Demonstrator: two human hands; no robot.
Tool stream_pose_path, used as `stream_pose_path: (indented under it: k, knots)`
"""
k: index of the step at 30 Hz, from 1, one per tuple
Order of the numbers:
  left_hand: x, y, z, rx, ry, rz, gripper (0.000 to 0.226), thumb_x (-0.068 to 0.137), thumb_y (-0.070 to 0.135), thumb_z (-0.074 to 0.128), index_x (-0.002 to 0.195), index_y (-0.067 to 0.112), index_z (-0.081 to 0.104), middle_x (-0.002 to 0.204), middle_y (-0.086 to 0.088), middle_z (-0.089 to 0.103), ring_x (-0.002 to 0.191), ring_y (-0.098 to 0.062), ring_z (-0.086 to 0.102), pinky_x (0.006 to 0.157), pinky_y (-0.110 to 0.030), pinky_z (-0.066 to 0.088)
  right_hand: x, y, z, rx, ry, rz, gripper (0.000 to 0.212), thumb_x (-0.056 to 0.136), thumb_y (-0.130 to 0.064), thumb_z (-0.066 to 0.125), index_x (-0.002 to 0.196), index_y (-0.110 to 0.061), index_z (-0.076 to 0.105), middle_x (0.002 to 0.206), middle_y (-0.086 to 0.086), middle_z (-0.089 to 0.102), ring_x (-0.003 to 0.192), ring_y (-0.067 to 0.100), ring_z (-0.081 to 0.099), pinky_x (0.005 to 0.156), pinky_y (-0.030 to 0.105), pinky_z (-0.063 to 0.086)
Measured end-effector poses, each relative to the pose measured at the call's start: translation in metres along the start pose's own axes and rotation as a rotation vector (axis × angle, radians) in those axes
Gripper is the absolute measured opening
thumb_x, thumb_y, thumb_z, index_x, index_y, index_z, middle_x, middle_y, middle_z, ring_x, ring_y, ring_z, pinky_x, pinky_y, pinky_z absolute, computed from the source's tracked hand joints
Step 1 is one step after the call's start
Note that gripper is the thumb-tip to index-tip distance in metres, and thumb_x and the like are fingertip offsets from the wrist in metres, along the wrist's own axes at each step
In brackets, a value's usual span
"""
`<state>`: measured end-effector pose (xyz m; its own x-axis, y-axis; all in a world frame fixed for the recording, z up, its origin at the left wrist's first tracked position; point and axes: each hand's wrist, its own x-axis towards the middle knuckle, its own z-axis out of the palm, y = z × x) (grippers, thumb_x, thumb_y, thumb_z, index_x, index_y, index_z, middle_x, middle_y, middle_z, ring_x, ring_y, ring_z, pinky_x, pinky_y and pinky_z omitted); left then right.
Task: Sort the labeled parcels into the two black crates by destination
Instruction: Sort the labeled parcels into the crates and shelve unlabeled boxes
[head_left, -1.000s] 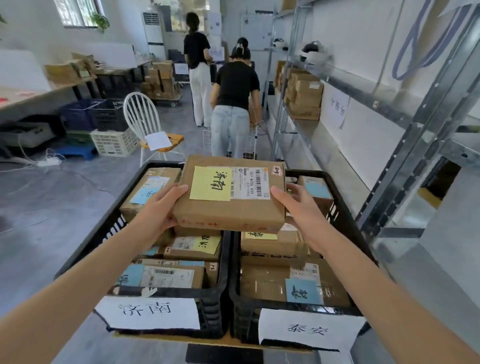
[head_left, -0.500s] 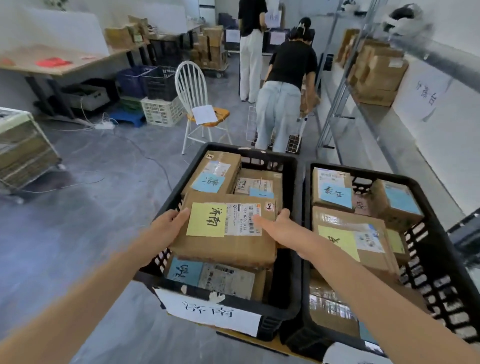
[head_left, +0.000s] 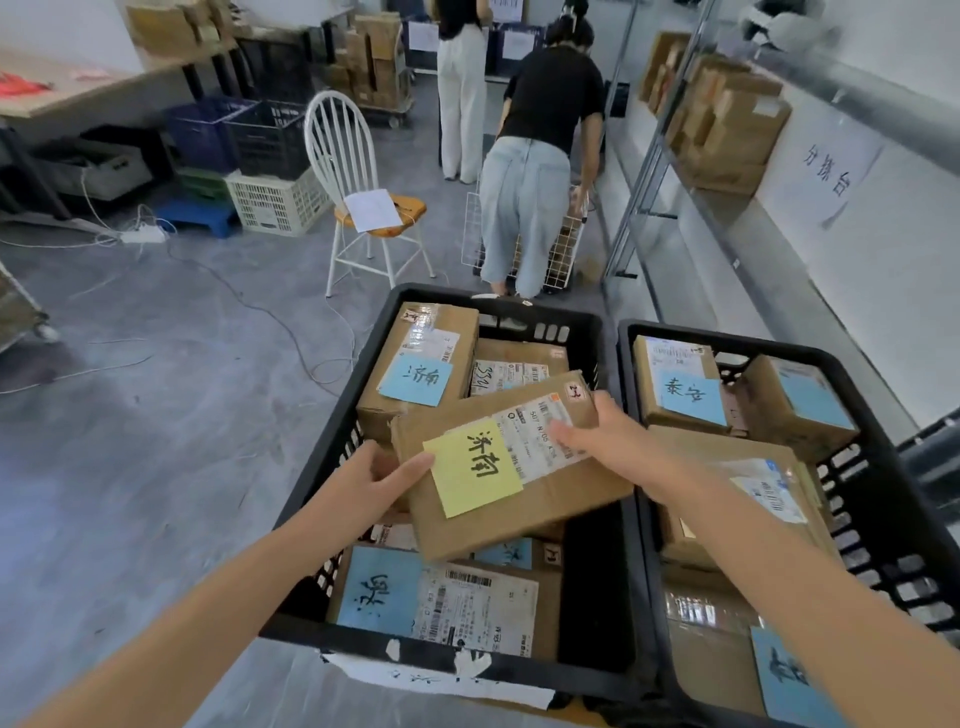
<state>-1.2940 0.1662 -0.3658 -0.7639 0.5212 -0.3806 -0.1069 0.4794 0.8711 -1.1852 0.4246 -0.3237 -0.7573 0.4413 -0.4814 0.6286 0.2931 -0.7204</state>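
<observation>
A brown parcel (head_left: 545, 499) with a yellow handwritten note (head_left: 472, 467) lies tilted on top of other parcels in the left black crate (head_left: 332, 441). My left hand (head_left: 379, 483) grips its left edge, thumb on top beside the note. My right hand (head_left: 608, 441) rests on the parcel's right end, fingers flat across the white shipping label. The right black crate (head_left: 753, 343) sits alongside and holds several parcels with blue notes. White paper signs hang on the crates' near walls.
A person (head_left: 535, 171) bends over a white wire cart just beyond the crates, and another person (head_left: 462, 88) stands farther back. A white chair (head_left: 358, 197) stands left of them. Metal shelving (head_left: 727, 130) with boxes runs along the right. Cables trail across the grey floor.
The parcel came down from above the crates into the left crate and turned askew. My right hand slid from its side onto its top.
</observation>
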Motion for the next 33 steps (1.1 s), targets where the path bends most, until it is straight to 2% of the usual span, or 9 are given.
stream_pose_path:
  k: [3, 7, 10, 13, 16, 21, 26, 30, 33]
  knots:
    - [0.01, 0.018, 0.001, -0.194, 0.021, 0.038, 0.061, 0.072, 0.051, 0.074, 0.115, 0.017, 0.048, 0.109, -0.006, 0.067, 0.083, -0.014, 0.074, 0.071, -0.031, 0.061, 0.011, -0.033, -0.025, -0.139, 0.03, -0.086, 0.044, 0.096, -0.04, 0.06, 0.131, -0.028, 0.036, 0.108, -0.01, 0.059, 0.092, 0.005, 0.056, 0.069, 0.026, 0.043]
    - [0.023, 0.039, 0.013, -0.47, -0.004, 0.004, 0.058, 0.083, 0.019, 0.074, 0.126, 0.016, 0.035, 0.106, -0.019, 0.066, 0.08, -0.029, 0.074, 0.065, -0.037, 0.062, 0.043, -0.075, -0.046, -0.283, 0.124, -0.198, 0.064, 0.094, -0.038, 0.062, 0.147, -0.033, 0.026, 0.134, 0.003, 0.052, 0.115, 0.023, 0.055, 0.096, 0.043, 0.047]
    - [0.029, 0.046, 0.025, -0.555, -0.039, -0.043, 0.05, 0.087, 0.017, 0.072, 0.123, 0.011, 0.038, 0.103, -0.028, 0.068, 0.083, -0.037, 0.073, 0.074, -0.045, 0.061, 0.071, -0.094, -0.058, -0.408, 0.141, -0.186, 0.069, 0.094, -0.039, 0.06, 0.151, -0.036, 0.021, 0.141, 0.008, 0.046, 0.12, 0.029, 0.054, 0.102, 0.046, 0.045]
    - [0.033, 0.044, 0.04, -0.371, -0.16, -0.103, 0.043, 0.092, 0.035, 0.063, 0.116, 0.002, 0.049, 0.091, -0.021, 0.074, 0.081, -0.028, 0.075, 0.079, -0.041, 0.061, 0.095, -0.097, -0.065, -0.523, 0.123, -0.15, 0.062, 0.094, -0.042, 0.059, 0.148, -0.036, 0.03, 0.139, 0.007, 0.048, 0.117, 0.028, 0.056, 0.1, 0.043, 0.047]
    - [0.045, 0.046, 0.054, -0.172, -0.229, -0.123, 0.041, 0.096, 0.048, 0.051, 0.103, 0.007, 0.056, 0.086, -0.013, 0.076, 0.077, -0.02, 0.075, 0.08, -0.037, 0.061, 0.116, -0.091, -0.056, -0.618, 0.102, -0.125, 0.054, 0.097, -0.035, 0.057, 0.146, -0.031, 0.036, 0.132, 0.008, 0.05, 0.12, 0.029, 0.053, 0.099, 0.044, 0.046]
    - [0.073, 0.038, 0.059, -0.045, -0.177, -0.081, 0.051, 0.089, 0.056, 0.059, 0.094, 0.006, 0.065, 0.085, -0.01, 0.076, 0.077, -0.018, 0.075, 0.081, -0.038, 0.06, 0.147, -0.084, -0.034, -0.67, 0.137, -0.095, 0.058, 0.094, -0.04, 0.057, 0.148, -0.037, 0.036, 0.151, 0.015, 0.027, 0.14, 0.042, 0.029, 0.112, 0.05, 0.033]
    - [0.08, 0.022, 0.059, 0.011, -0.143, -0.082, 0.043, 0.094, 0.045, 0.057, 0.095, 0.003, 0.067, 0.083, -0.01, 0.075, 0.075, -0.017, 0.074, 0.079, -0.037, 0.061, 0.137, -0.055, 0.018, -0.47, 0.197, -0.369, 0.041, 0.105, -0.023, 0.041, 0.142, -0.037, 0.049, 0.153, 0.001, 0.028, 0.144, 0.023, 0.023, 0.113, 0.035, 0.025]
    - [0.073, 0.032, 0.033, 0.123, -0.22, -0.009, 0.039, 0.097, 0.038, 0.054, 0.092, 0.002, 0.068, 0.081, -0.01, 0.075, 0.072, -0.016, 0.074, 0.072, -0.028, 0.061, 0.124, -0.03, 0.012, -0.515, 0.49, -0.275, 0.071, 0.096, -0.049, 0.052, 0.155, -0.026, 0.019, 0.156, 0.007, 0.019, 0.146, 0.028, 0.014, 0.12, 0.043, 0.015]
    - [0.065, 0.036, 0.003, 0.367, -0.219, 0.178, 0.017, 0.094, 0.03, 0.061, 0.09, 0.015, 0.067, 0.081, 0.001, 0.073, 0.076, -0.01, 0.071, 0.076, -0.028, 0.06, 0.111, -0.013, 0.014, -0.397, 0.423, -0.122, 0.083, 0.092, -0.059, 0.051, 0.154, -0.021, 0.011, 0.153, 0.011, 0.015, 0.142, 0.034, 0.021, 0.117, 0.045, 0.025]
